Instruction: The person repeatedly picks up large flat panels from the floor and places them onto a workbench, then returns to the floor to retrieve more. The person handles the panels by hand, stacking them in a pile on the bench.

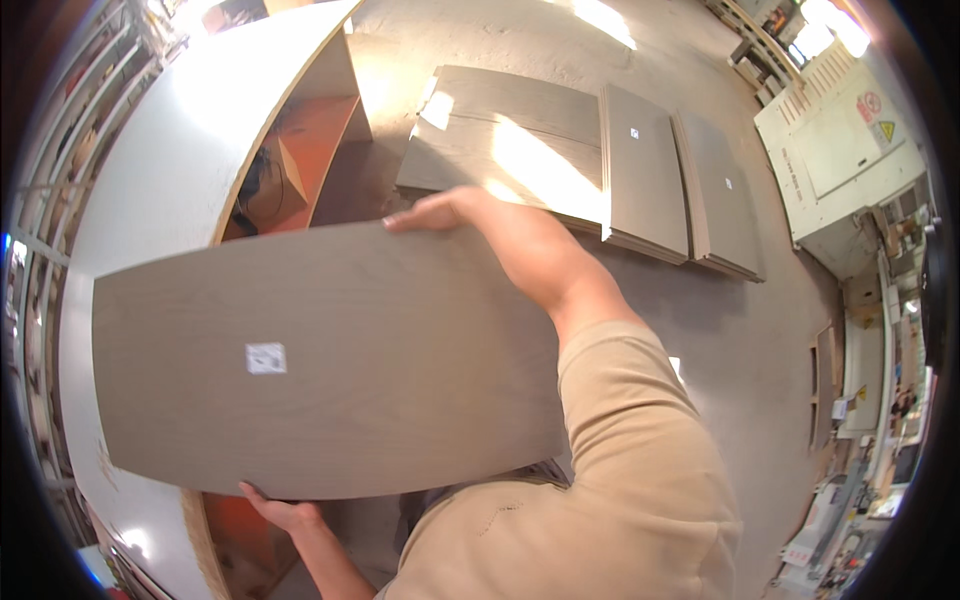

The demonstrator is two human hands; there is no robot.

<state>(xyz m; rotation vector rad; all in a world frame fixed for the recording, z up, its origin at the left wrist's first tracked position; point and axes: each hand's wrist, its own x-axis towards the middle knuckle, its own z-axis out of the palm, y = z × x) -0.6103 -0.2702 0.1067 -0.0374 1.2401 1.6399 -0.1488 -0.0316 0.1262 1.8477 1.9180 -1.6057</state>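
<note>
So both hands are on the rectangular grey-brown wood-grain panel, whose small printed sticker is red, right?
The colour is wrong: the head view shows a white sticker on the panel. The left hand and right hand are on it.

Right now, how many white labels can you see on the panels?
3: one label on the panel you hold, one on top of the middle stack on the floor, one on the right-hand stack. More may be hidden inside the stacks.
</note>
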